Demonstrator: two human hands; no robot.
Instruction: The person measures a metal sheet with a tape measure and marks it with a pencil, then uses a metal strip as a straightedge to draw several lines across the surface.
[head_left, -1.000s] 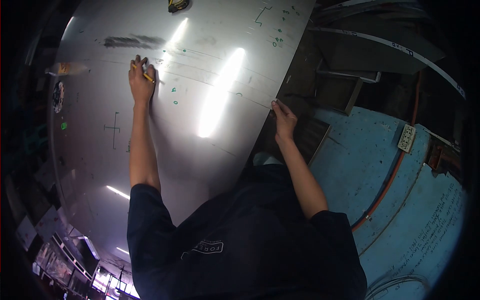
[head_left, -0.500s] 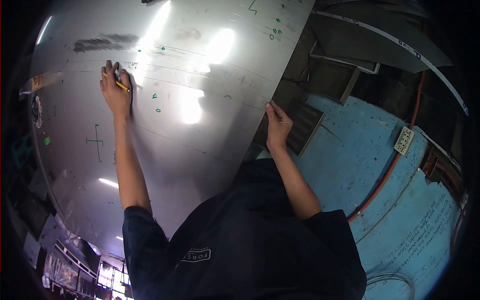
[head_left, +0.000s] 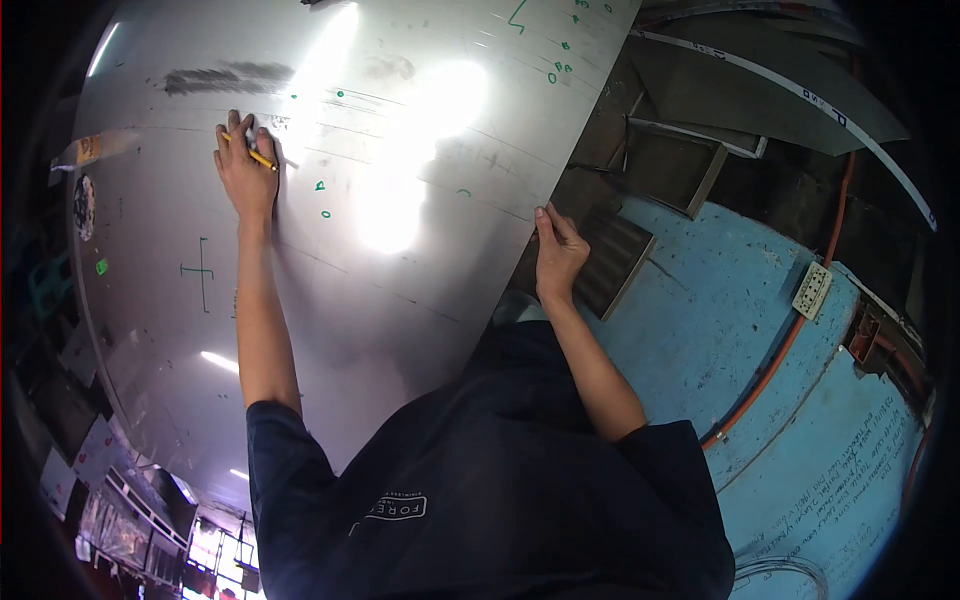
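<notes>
A large shiny metal sheet (head_left: pixel 400 320) lies in front of me, with green marks and thin dark lines drawn on it. My left hand (head_left: pixel 245 182) rests on its far left part, below a dark smudged patch (head_left: pixel 225 78). A yellow pencil (head_left: pixel 262 160) is held across the fingers of that hand, whose fingertips press on the sheet. At the sheet's right edge, my right hand (head_left: pixel 561 258) is closed in a pinch, thumb on top and the other fingers partly hidden. One thin line runs across the sheet towards this thumb.
Right of the sheet is a worn blue surface (head_left: pixel 700 330) with handwriting, a power socket strip (head_left: pixel 812 290) and an orange cable (head_left: pixel 765 385). Dark metal frames (head_left: pixel 675 165) and a curved, white-edged strip (head_left: pixel 800 92) lie beyond. Coiled wire (head_left: pixel 785 568) sits at the lower right.
The whole view has shifted a little, so the sheet and both hands appear slightly to the right. Both hands keep nearly the same places on the sheet; the pencil stays in the left.
</notes>
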